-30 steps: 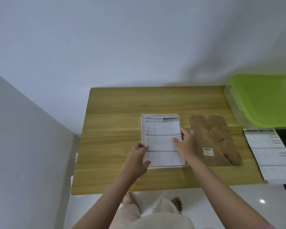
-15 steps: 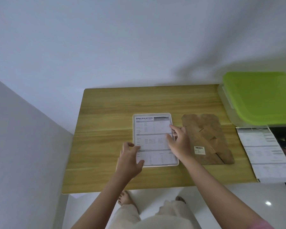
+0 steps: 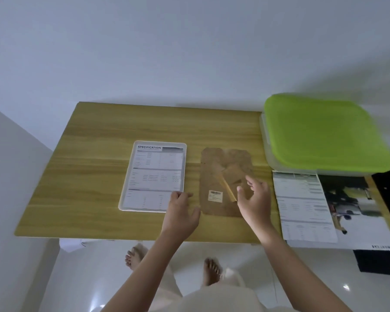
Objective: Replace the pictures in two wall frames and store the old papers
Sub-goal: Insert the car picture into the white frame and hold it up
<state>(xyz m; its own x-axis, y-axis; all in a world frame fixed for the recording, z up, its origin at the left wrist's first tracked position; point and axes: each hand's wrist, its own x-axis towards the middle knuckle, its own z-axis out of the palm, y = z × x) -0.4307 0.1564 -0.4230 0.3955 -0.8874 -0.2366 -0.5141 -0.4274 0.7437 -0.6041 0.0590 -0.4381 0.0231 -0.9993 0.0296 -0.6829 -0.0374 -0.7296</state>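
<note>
White frame [image 3: 153,176] with a specification sheet lies flat on the desk [image 3: 95,154]. Left hand [image 3: 182,212], fingers relaxed, holds nothing, by the frame's near right corner. Right hand [image 3: 256,199], fingers spread, hovers over the brown backing [image 3: 223,163] beside the frame.

Two bare forearms reach forward from the bottom edge. The left hand [image 3: 181,211] is palm down, fingers loosely bent. The right hand [image 3: 256,200] hovers with fingers spread, holding nothing.
</note>
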